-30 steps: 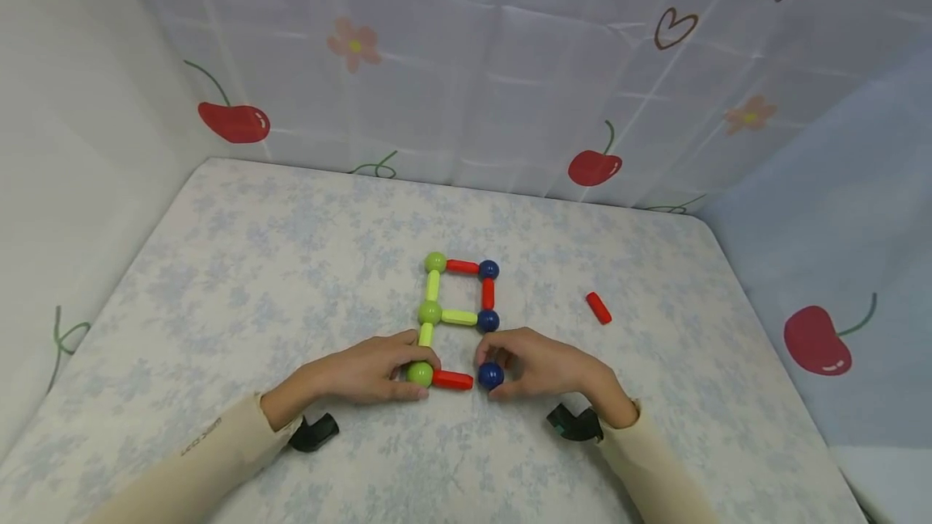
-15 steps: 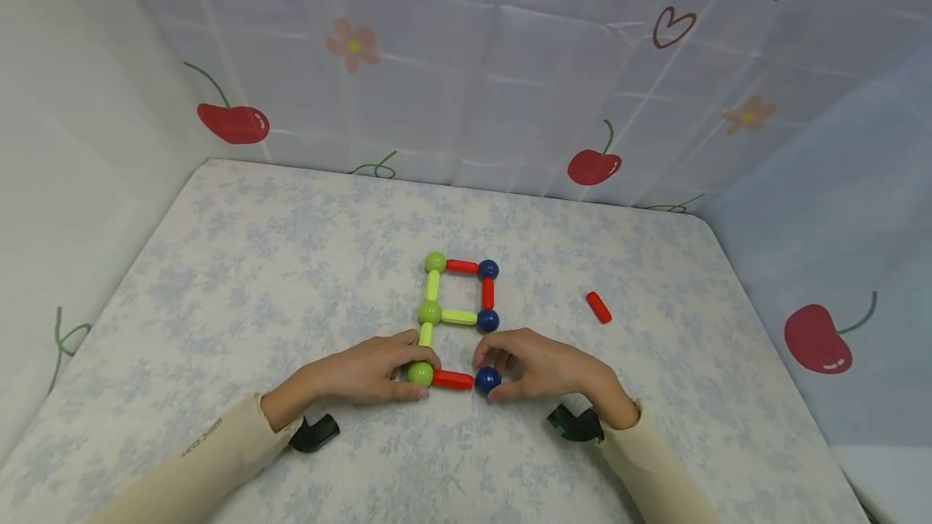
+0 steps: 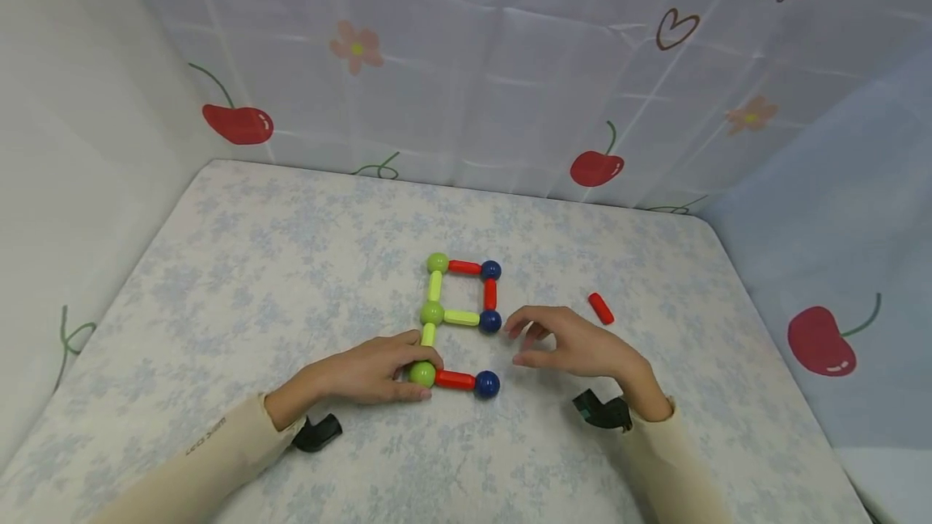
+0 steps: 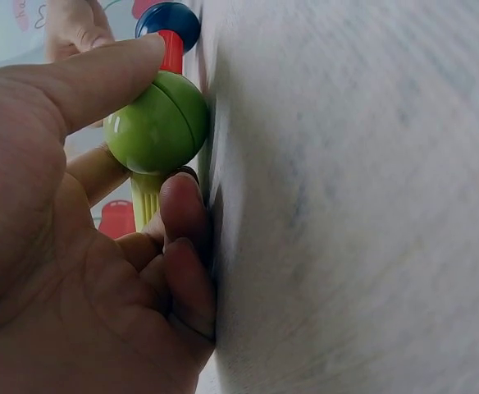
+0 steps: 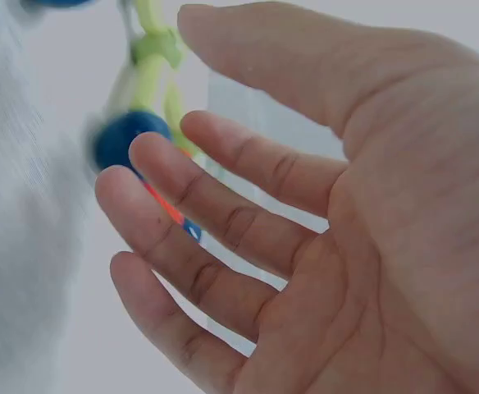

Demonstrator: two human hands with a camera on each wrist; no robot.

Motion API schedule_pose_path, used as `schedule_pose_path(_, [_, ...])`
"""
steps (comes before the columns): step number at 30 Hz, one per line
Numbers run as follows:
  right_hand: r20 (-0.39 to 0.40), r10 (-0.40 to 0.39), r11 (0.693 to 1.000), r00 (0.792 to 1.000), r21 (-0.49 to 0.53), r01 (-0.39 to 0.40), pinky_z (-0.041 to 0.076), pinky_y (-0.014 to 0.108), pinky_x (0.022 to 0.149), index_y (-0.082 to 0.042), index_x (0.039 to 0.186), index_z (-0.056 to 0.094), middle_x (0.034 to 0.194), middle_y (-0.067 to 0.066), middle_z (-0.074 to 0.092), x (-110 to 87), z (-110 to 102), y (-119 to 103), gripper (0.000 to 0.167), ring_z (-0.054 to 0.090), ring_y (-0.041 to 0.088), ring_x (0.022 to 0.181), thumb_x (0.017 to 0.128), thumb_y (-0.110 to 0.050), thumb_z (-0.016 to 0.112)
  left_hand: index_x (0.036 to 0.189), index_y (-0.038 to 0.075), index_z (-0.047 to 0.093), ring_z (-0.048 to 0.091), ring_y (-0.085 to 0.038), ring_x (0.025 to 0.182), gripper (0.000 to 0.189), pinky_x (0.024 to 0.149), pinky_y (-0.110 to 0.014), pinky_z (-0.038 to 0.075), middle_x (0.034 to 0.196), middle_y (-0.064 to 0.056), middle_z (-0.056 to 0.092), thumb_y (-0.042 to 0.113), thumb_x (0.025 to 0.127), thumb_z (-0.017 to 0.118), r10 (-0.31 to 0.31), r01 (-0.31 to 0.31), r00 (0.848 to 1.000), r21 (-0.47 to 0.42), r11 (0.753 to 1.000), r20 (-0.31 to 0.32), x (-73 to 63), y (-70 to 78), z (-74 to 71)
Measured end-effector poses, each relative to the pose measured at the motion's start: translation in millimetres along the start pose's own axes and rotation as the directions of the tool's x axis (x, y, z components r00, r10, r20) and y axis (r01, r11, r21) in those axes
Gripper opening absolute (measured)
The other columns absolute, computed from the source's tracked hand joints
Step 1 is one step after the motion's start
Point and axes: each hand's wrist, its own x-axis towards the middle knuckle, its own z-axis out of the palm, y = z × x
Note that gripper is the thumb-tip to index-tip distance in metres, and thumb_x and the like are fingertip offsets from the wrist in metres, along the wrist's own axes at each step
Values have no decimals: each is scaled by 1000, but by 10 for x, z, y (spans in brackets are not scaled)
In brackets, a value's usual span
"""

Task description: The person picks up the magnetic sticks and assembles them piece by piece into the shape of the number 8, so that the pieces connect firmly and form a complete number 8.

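Observation:
Green and blue balls joined by short rods form an open shape on the table. My left hand point(image 3: 367, 370) grips the lower-left green ball point(image 4: 153, 127), thumb on one side and fingers curled round the other. From that ball a red rod point(image 3: 455, 380) runs right to a blue ball point(image 3: 487, 384), and a yellow-green rod point(image 3: 428, 335) runs up to the middle green ball point(image 3: 432, 313). My right hand point(image 3: 571, 342) is held apart, fingers spread and holding nothing, just right of the middle blue ball point(image 3: 490, 321).
A loose red rod point(image 3: 601, 308) lies right of the shape, beyond my right hand. The upper square ends in a green ball point(image 3: 438, 264) and a blue ball point(image 3: 491, 270). The patterned table point(image 3: 291, 233) meets a printed curtain point(image 3: 466, 71) at the back.
My right hand has let go of the lower blue ball and moved up and right. That ball has shifted left and now meets the red rod's end. The left hand stays put.

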Motion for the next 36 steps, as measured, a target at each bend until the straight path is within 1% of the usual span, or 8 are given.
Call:
schedule_pose_path(5, [-171, 39, 995, 985, -81, -54, 53, 47, 89, -7, 125, 64, 118, 10, 67, -143, -168, 172, 37, 63, 24, 100, 93, -25, 73, 119, 26, 64, 43, -6, 74, 27, 65, -21, 38, 96, 4, 43, 38, 95, 69, 1, -1, 1000, 1, 1000, 1, -4, 9, 3])
schedule_pose_path(10, [-343, 187, 938, 921, -217, -272, 44, 55, 91, -5, 126, 65, 122, 20, 61, -272, -284, 372, 35, 52, 37, 107, 93, -17, 71, 119, 27, 64, 43, -6, 74, 26, 65, -21, 37, 96, 5, 43, 39, 95, 68, -1, 1, 1000, 1, 1000, 2, -4, 1, 10])
schedule_pose_path(13, [-373, 267, 892, 889, -254, -374, 37, 62, 96, -5, 131, 61, 130, 27, 54, -316, -317, 448, 38, 44, 45, 119, 95, -15, 68, 118, 27, 64, 43, -6, 74, 26, 65, -21, 38, 96, 5, 43, 38, 95, 69, -3, 3, 1000, 0, 1000, -1, -6, -4, 10])
schedule_pose_path(17, [-345, 340, 860, 875, -262, -437, 42, 62, 97, -3, 135, 55, 131, 32, 48, -334, -318, 520, 41, 50, 47, 117, 97, -13, 63, 118, 28, 64, 43, -6, 74, 26, 65, -21, 37, 95, 4, 43, 39, 95, 69, -6, 6, 1000, 0, 1000, -4, -7, -5, 10])
schedule_pose_path(21, [-296, 383, 854, 875, -249, -458, 50, 50, 84, -2, 131, 57, 119, 26, 52, -335, -294, 558, 35, 56, 34, 97, 97, -12, 62, 118, 27, 65, 43, -6, 73, 26, 64, -21, 37, 94, 4, 43, 39, 95, 69, -8, 8, 1000, -4, 1000, -4, -3, -2, 12])
schedule_pose_path(26, [-268, 362, 876, 893, -229, -424, 42, 34, 69, -1, 120, 61, 101, 15, 55, -314, -268, 538, 28, 48, 22, 82, 94, -7, 66, 117, 27, 65, 42, -6, 73, 25, 64, -21, 37, 93, 4, 43, 38, 95, 69, -1, 1, 1000, -3, 1000, -7, -2, 8, 18])
schedule_pose_path(31, [-259, 319, 907, 912, -195, -373, 44, 33, 71, -3, 114, 62, 96, 11, 55, -272, -236, 509, 25, 51, 20, 79, 91, -7, 69, 117, 27, 65, 43, -6, 73, 25, 64, -21, 37, 94, 5, 43, 37, 95, 69, -2, 2, 1000, -2, 1000, -6, -1, 17, 13])
schedule_pose_path(36, [-233, 229, 953, 945, -147, -267, 49, 34, 75, -4, 115, 61, 100, 11, 54, -150, -155, 378, 26, 55, 18, 80, 92, -10, 72, 118, 27, 65, 43, -6, 73, 25, 64, -21, 38, 94, 4, 43, 37, 95, 69, -4, 4, 1000, -1, 1000, -5, -9, 22, -1])
